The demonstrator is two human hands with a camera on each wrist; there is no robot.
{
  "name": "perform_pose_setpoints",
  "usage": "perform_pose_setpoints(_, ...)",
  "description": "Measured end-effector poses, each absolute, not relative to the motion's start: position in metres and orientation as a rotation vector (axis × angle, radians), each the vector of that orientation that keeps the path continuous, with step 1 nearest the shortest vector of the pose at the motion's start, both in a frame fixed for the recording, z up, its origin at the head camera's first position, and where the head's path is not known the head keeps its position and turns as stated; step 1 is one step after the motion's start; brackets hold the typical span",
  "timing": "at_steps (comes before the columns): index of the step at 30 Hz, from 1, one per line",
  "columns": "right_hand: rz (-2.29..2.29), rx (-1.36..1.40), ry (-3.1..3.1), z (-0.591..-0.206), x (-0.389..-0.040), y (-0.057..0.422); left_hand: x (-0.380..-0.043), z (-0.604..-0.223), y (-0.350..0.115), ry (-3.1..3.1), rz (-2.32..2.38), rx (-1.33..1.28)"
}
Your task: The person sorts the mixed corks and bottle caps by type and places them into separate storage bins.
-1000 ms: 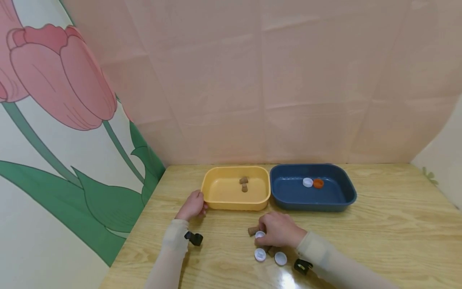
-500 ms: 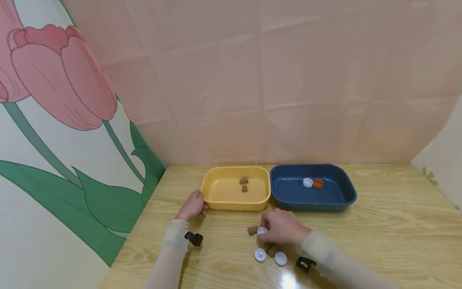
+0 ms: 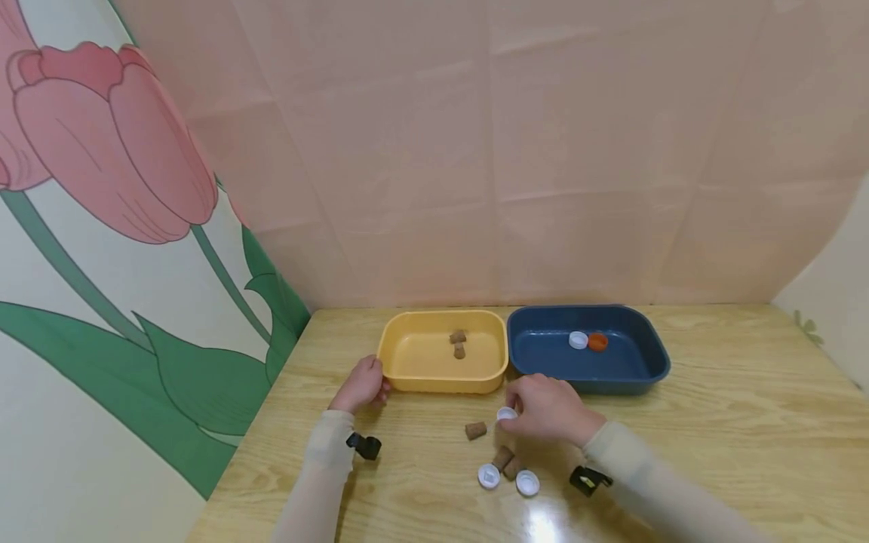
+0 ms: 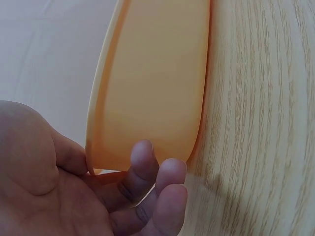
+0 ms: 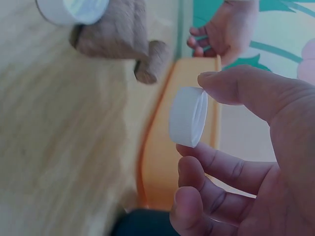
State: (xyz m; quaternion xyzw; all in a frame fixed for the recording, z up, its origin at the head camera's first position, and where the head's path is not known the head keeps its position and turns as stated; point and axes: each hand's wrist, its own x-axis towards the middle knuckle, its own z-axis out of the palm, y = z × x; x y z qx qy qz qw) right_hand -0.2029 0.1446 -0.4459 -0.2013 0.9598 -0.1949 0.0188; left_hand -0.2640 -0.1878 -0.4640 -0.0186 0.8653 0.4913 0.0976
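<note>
A white plastic bottle cap [image 5: 187, 117] is pinched between thumb and fingers of my right hand [image 3: 553, 407], raised just in front of the trays. My left hand [image 3: 361, 385] grips the near left corner of the yellow tray [image 3: 441, 383]; in the left wrist view the thumb is at the rim and fingers curl by the outer wall. Two corks [image 3: 459, 337] lie in that tray. The blue tray [image 3: 584, 385] beside it holds a white cap [image 3: 578, 340] and an orange cap [image 3: 597, 342]. One cork [image 3: 476, 431] lies alone on the table, left of my right hand.
Nearer the table's front, two corks [image 3: 503, 457] lie between a white cap [image 3: 489, 476] and another white cap [image 3: 527, 483]. The trays stand side by side near the back edge of the wooden table [image 3: 733, 422], before a pink cloth [image 3: 407, 151]. A tulip-patterned wall covering [image 3: 136, 151] borders the left.
My right hand has lifted the white cap and carried it rightward and back, closer to the blue tray, uncovering corks on the table. The left hand stays at the yellow tray.
</note>
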Motion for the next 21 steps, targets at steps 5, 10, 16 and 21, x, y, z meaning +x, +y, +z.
perform_pose_setpoints(5, -0.616, -0.610, 3.002, -0.436, -0.208, 0.159, -0.264, -0.464, -0.188, 2.558, 1.451, -0.060)
perform_pose_setpoints(10, -0.612, -0.594, 3.019, -0.424, -0.218, 0.176, -0.264, -0.464, -0.188, 2.556, 1.455, -0.058)
perform_pose_setpoints(16, -0.616, -0.572, 3.040, -0.413, -0.231, 0.198, -0.263, -0.463, -0.188, 2.565, 1.455, -0.050)
perform_pose_setpoints(21, -0.615, -0.472, 3.043, -0.412, -0.243, 0.215, -0.263, -0.464, -0.188, 2.570, 1.447, -0.050)
